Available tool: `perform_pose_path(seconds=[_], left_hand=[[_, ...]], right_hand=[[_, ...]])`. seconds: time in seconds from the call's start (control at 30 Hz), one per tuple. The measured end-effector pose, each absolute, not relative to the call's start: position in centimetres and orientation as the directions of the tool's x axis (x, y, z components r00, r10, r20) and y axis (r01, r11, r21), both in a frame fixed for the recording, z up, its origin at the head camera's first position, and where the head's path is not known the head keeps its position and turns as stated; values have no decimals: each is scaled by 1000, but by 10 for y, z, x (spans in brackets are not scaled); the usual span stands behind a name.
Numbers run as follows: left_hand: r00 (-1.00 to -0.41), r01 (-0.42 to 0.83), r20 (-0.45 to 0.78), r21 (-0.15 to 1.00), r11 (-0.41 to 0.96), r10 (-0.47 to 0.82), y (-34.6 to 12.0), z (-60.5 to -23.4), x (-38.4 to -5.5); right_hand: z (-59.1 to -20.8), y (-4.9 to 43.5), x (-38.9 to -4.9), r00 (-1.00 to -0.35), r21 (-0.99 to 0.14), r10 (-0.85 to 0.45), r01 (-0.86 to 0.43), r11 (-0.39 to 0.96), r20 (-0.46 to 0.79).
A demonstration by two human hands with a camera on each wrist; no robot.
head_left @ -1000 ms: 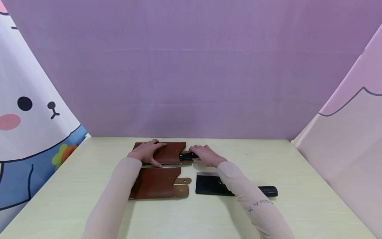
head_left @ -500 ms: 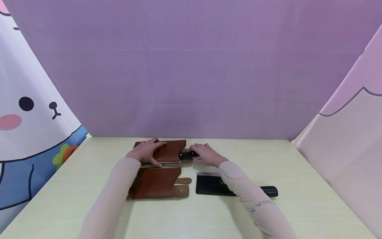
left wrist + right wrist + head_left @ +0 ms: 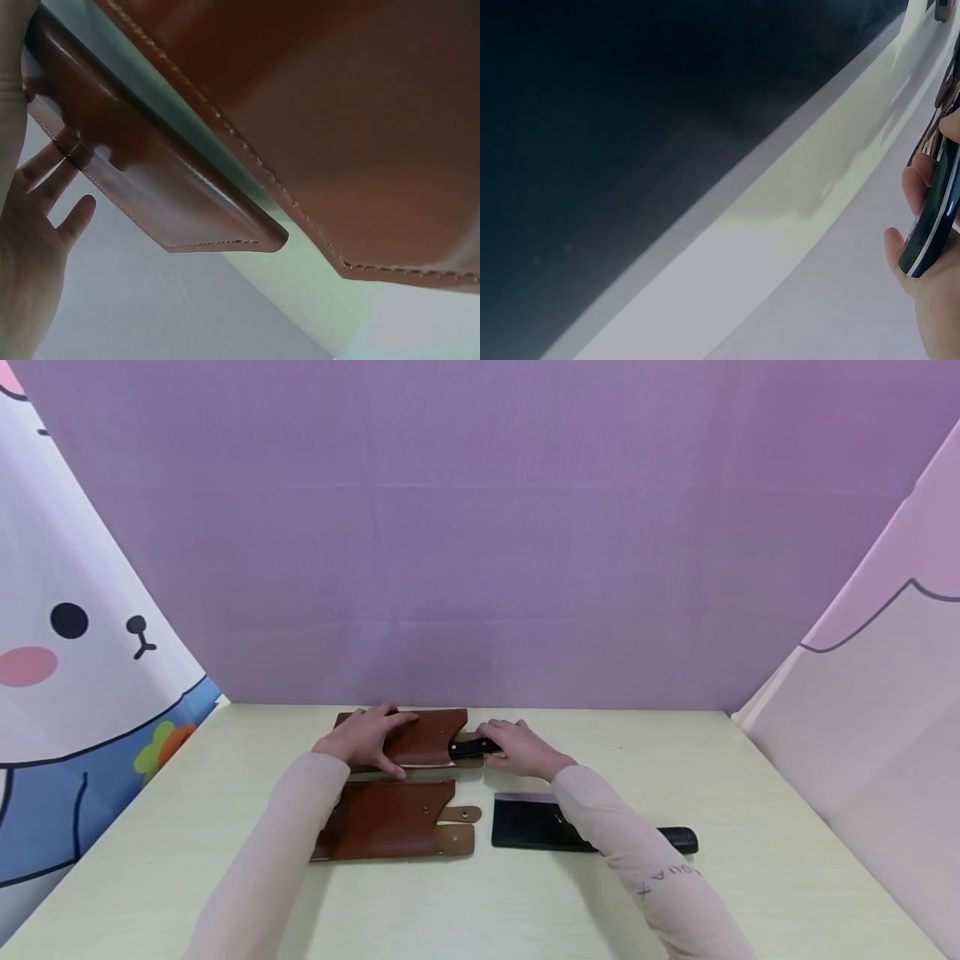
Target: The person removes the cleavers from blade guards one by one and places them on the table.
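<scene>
In the head view, my left hand (image 3: pixel 367 735) grips the far brown leather knife sheath (image 3: pixel 427 735) across its width, thumb at the near edge. From the sheath's right mouth sticks the black riveted handle of a knife (image 3: pixel 465 749); its blade is hidden inside. My right hand (image 3: pixel 521 749) holds the end of that handle, its fingers curled round it in the right wrist view. Nearer to me lies a second brown sheath (image 3: pixel 397 827) with a snap strap, partly under my left sleeve. A black-bladed cleaver (image 3: pixel 528 825) with a pale edge strip lies under my right forearm.
The pale wooden table (image 3: pixel 765 827) ends at a purple cloth backdrop (image 3: pixel 480 568). Printed cloth panels (image 3: pixel 82 710) stand at the left and right sides.
The far sheath's upper edge has tilted up slightly and shifted a little away from me, with both hands staying on sheath and handle. The near sheath and the cleaver have not moved.
</scene>
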State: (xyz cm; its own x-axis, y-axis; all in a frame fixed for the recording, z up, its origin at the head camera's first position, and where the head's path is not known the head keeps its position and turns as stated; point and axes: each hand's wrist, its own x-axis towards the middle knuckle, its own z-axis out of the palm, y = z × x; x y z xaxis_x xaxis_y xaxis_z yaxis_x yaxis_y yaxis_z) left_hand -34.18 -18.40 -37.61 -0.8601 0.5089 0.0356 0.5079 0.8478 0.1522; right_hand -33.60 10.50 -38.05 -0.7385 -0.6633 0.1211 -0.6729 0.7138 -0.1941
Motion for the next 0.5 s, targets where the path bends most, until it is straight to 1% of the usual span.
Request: perform_pose_path(seconds=[0.17, 0.37, 0.5], left_hand=[[-856, 515, 49, 145, 845, 514, -185, -373, -341], [-858, 512, 53, 147, 846, 511, -184, -371, -339], [-858, 514, 56, 135, 847, 511, -183, -371, -337]], right_hand=[[-378, 106, -334, -731, -208, -668, -681, 702, 139], [-377, 107, -333, -742, -215, -658, -668, 712, 128], [-378, 108, -332, -738, -213, -661, -673, 708, 138]])
